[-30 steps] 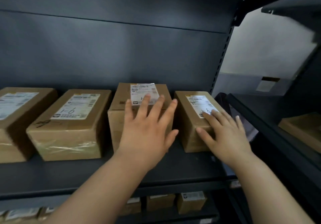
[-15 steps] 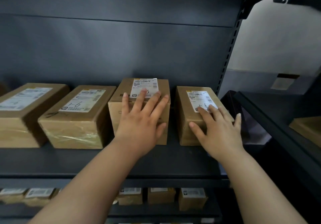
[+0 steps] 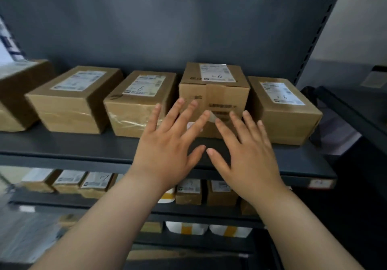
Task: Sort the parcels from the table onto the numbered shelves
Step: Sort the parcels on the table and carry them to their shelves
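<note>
- Five brown parcels (image 3: 138, 110) sit in a row on the upper shelf (image 3: 62, 145), several labels hand-marked 6.
- Left hand (image 3: 167, 144) and right hand (image 3: 247, 150), fingers spread and holding nothing, hover before the taller parcel (image 3: 217, 93); whether they touch it cannot be told.
- Smaller parcels (image 3: 188, 193) fill the lower shelves; the table is out of view, so the work left is unknown.

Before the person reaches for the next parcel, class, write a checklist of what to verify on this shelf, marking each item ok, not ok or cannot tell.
1. Left hand empty, fingers straight: ok.
2. Right hand empty: ok.
3. Tall brown cardboard box fully on the dark grey metal shelf: ok.
4. Its white label reads 6: ok.
5. Small shelf tag matches 6: cannot tell, blurred.
</note>
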The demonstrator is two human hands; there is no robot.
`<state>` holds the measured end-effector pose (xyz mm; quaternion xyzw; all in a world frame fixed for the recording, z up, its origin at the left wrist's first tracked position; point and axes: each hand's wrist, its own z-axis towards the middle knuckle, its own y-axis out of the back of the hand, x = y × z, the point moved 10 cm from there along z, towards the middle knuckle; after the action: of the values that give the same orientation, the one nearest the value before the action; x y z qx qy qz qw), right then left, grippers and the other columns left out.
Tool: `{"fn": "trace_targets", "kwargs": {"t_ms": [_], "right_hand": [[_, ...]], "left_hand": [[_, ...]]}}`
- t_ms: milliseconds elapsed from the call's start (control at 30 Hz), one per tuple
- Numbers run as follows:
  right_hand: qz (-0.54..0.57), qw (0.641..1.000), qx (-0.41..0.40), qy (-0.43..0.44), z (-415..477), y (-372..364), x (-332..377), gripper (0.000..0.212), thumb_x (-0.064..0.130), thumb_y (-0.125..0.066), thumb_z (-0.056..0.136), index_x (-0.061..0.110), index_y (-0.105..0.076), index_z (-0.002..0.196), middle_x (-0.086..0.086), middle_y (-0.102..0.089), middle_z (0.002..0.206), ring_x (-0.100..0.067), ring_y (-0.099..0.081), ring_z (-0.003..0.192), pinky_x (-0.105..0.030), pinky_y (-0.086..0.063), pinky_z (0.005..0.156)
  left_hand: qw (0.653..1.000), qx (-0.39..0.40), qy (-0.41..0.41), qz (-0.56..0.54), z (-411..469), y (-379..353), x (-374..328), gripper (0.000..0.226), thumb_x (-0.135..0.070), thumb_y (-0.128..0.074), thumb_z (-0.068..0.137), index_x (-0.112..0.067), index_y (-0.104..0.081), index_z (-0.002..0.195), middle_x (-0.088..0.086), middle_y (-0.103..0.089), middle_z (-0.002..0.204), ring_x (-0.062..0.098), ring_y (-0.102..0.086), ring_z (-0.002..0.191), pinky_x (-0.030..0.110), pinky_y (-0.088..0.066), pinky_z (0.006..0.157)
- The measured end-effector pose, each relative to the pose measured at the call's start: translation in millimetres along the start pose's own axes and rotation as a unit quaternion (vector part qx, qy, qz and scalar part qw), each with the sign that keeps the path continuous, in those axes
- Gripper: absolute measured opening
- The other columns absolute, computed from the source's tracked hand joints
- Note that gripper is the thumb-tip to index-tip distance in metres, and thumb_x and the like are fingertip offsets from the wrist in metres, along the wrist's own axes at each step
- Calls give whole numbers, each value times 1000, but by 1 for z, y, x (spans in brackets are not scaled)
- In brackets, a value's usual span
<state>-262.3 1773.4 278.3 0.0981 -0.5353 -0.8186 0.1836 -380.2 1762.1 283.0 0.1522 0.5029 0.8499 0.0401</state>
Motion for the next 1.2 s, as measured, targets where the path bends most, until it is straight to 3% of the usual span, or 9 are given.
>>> {"fn": "trace_targets", "kwargs": {"t_ms": [200,300,400,533,633,767,933,1200], "right_hand": [[30,996,85,-9,-28,-34,81,77,69,-4,84,34,-10,152,-2,-5,161,-21,10,148,-39,10,117],[34,995,97,-17,-56,-55,124,69,65,-20,90,28,-33,147,-9,-30,155,-28,-15,146,-44,-10,117],[31,991,124,-26,-89,-83,165,65,62,-26,91,25,-42,143,-10,-41,149,-30,-27,143,-46,-22,115],[30,985,166,-22,-134,-119,214,63,62,-29,90,26,-48,139,-9,-46,145,-30,-34,140,-48,-23,113],[38,979,200,-18,-168,-143,236,62,61,-29,91,25,-52,136,-9,-49,142,-29,-38,137,-42,-21,116],[46,967,248,-27,-202,-171,240,66,63,-14,95,27,-49,137,-7,-49,143,-27,-37,138,-39,-17,110],[47,960,272,-35,-220,-197,223,66,63,-14,95,26,-49,136,-7,-52,140,-25,-35,135,-37,-18,108],[96,955,277,-39,-239,-233,203,61,62,-12,95,25,-44,132,-12,-60,130,-26,-35,127,-30,-13,109]], "left_hand": [[999,27,5,-25,-77,-7,48,65,-53,-32,91,-23,-33,149,8,-37,153,29,-30,143,57,-24,114],[997,62,7,-34,-125,-23,72,65,-53,-30,91,-24,-31,150,7,-35,154,27,-28,144,55,-21,114],[993,108,13,-46,-177,-45,92,67,-54,-30,91,-24,-30,150,8,-35,154,28,-27,144,55,-21,113],[984,158,25,-84,-246,-73,107,66,-54,-33,90,-23,-33,148,9,-41,150,29,-34,141,58,-31,110],[976,185,44,-108,-288,-90,112,66,-53,-33,90,-23,-30,149,8,-41,150,29,-35,141,53,-23,111],[964,223,74,-125,-328,-112,113,66,-54,-34,90,-23,-32,149,6,-42,150,27,-34,141,54,-25,112],[952,257,110,-126,-355,-142,113,66,-54,-34,90,-24,-32,149,5,-44,149,26,-35,141,51,-24,110],[950,245,146,-122,-363,-167,107,64,-52,-38,89,-22,-40,147,5,-45,148,26,-38,139,50,-26,108]]}}
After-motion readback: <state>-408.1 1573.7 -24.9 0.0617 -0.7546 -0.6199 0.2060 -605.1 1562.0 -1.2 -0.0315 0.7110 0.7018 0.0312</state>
